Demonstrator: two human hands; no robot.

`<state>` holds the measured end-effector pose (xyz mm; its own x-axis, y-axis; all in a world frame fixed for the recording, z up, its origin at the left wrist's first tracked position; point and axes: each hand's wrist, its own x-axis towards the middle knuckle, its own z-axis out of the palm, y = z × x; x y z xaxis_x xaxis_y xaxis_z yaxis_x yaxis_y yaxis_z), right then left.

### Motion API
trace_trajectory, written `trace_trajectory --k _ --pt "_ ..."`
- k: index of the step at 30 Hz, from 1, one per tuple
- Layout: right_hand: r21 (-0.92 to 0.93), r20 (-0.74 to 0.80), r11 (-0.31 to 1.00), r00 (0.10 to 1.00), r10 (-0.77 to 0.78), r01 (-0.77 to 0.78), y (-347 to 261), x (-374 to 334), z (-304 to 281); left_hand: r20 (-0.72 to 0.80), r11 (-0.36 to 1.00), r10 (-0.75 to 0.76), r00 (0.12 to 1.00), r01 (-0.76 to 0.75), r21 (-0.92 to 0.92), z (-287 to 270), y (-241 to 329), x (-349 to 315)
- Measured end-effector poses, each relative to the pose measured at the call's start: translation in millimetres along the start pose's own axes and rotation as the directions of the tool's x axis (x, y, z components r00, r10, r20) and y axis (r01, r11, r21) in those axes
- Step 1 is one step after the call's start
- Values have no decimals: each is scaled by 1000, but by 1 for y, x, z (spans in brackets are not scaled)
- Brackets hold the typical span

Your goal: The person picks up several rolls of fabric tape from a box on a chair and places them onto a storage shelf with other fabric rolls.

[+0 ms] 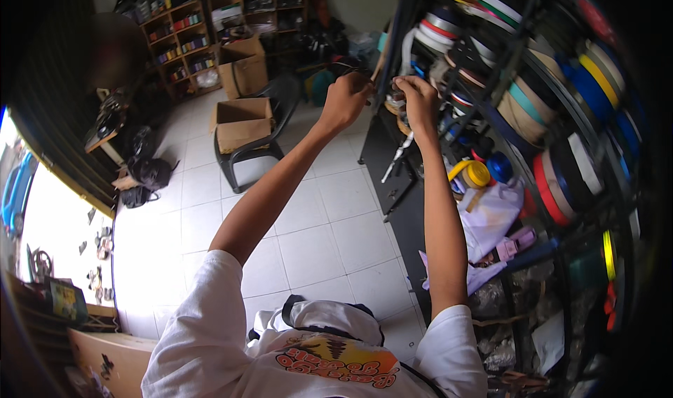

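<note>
Both my arms stretch forward, the hands level with each other and a short gap apart. My left hand [347, 102] has its fingers curled closed near a dark, thin shape that I cannot make out. Fingertips pinched together, my right hand [418, 98] is beside the rack of webbing rolls; whatever is in the pinch is too small to tell. Below it, a black-and-white strip [397, 158] hangs over a dark tabletop [382, 153]; whether it reaches the hand is hidden.
On my right, a metal rack holds several webbing rolls [527, 107], yellow tape [477, 174] and a pale plastic bag [494, 219]. Ahead left, a black chair [284, 97] bears a cardboard box [242, 132]. Thread shelves [184, 44] line the back; black bags [148, 170] lie left.
</note>
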<state>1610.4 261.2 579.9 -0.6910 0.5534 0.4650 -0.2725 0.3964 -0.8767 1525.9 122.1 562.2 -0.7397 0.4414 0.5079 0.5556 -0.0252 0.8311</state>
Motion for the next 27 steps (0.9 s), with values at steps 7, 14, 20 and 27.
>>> trace_trajectory --k 7,14,20,27 --pt "-41 338 982 923 186 -183 68 21 213 -197 968 -191 962 218 125 -163 -133 -2" --pt "-69 468 971 852 234 -228 177 71 367 -319 929 -329 889 365 58 -271 -276 39" --pt "-154 550 895 716 430 -419 274 83 493 -426 842 -490 760 540 -6 -343 -392 56" --pt "-284 705 739 390 593 -611 348 72 590 -481 688 -691 539 695 -208 -388 -499 39"
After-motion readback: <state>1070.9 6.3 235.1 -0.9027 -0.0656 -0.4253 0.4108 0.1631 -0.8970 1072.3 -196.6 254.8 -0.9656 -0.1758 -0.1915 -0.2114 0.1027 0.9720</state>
